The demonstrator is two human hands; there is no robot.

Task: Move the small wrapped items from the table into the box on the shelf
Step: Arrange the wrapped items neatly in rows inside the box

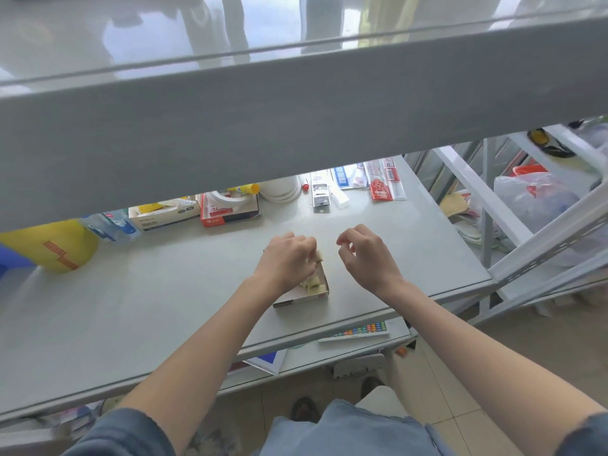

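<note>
A small open cardboard box [306, 296] lies on the grey shelf [164, 301] in front of me, with several pale yellow wrapped items [312, 282] inside. My left hand [289, 258] hovers over the box's far end, its fingers closed on a pale wrapped item [319, 256]. My right hand [365, 255] is just right of the box, above the shelf, with its fingers curled loosely and nothing visible in them. My left hand and forearm hide much of the box.
Along the shelf's back stand a yellow container [52, 248], stationery boxes [230, 209], tape rolls [283, 190] and red packets [383, 184]. An upper shelf beam [296, 103] overhangs. A metal rack with a plastic bag [533, 199] is right. An abacus [358, 332] sits below.
</note>
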